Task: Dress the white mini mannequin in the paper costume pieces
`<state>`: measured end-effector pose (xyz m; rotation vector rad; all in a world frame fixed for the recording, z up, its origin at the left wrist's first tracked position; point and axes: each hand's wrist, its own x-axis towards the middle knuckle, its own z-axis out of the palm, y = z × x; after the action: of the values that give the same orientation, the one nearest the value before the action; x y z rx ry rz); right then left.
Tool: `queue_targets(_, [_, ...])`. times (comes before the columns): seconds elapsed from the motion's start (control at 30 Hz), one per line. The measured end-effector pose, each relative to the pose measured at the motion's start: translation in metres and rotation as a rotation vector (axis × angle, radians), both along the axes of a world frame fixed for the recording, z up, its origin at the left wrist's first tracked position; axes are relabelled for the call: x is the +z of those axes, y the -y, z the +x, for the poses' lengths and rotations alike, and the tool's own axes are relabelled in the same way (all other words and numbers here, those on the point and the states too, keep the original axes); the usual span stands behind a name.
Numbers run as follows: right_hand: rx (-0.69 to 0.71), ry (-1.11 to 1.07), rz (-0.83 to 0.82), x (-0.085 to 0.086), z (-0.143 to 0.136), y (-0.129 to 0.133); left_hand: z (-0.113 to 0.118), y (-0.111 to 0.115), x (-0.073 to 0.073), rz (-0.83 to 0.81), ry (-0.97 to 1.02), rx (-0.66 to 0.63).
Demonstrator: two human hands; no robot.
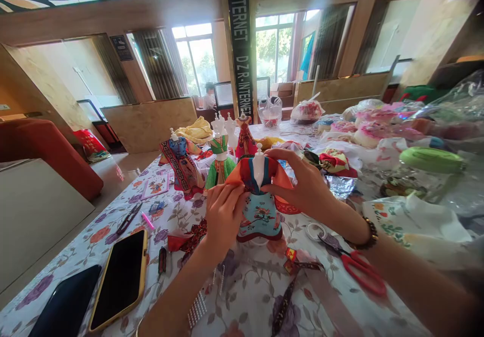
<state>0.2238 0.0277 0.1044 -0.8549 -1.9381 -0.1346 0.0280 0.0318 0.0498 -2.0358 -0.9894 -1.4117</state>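
Observation:
A small white mannequin bust (258, 168) stands on the flowered tablecloth (245, 296), dressed in a costume with an orange top and a light blue flowered skirt (260, 216). My left hand (224, 216) pinches the orange cloth at the doll's left side. On the other side, my right hand (302, 183) grips the orange sleeve beside the bust. Both hands hold the dressed doll upright between them.
Further dressed mannequins (221, 163) stand behind it. Red-handled scissors (359, 266) lie under my right forearm. A phone in a yellow case (121, 279) and a black phone (66, 304) lie at the near left, with black snips (128, 219) beyond. Bags of fabric (378, 125) fill the right.

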Motion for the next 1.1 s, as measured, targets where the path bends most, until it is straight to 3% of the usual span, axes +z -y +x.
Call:
queue_targets(0.1, [-0.015,0.026,-0.018,0.000,0.000,0.000,-0.002,0.000,0.006,-0.020,-0.040,-0.002])
queue_targets(0.23, [-0.016,0.043,-0.043,-0.001,0.003,0.001,-0.003,0.001,0.029,-0.013,0.141,-0.104])
queue_targets(0.33, [0.033,0.019,-0.042,0.000,0.005,0.001,-0.002,-0.006,0.052,-0.259,0.271,-0.236])
queue_targets(0.47, [0.070,-0.070,-0.103,0.004,0.007,0.003,-0.003,-0.021,0.072,-0.674,0.217,-0.473])
queue_targets(0.63, [0.016,-0.159,-0.219,0.011,0.006,0.005,-0.002,-0.026,0.075,-0.801,0.244,-0.614])
queue_targets(0.8, [0.124,-0.254,-0.213,0.016,0.004,0.005,0.004,-0.017,0.078,-0.707,0.281,-0.552])
queue_targets(0.93, [0.114,-0.244,-0.224,0.018,0.005,0.006,0.003,-0.017,0.082,-0.753,0.223,-0.465])
queue_targets(1.1, [0.259,-0.332,-0.243,0.018,0.010,0.007,-0.007,-0.024,0.085,-0.881,0.079,-0.574])
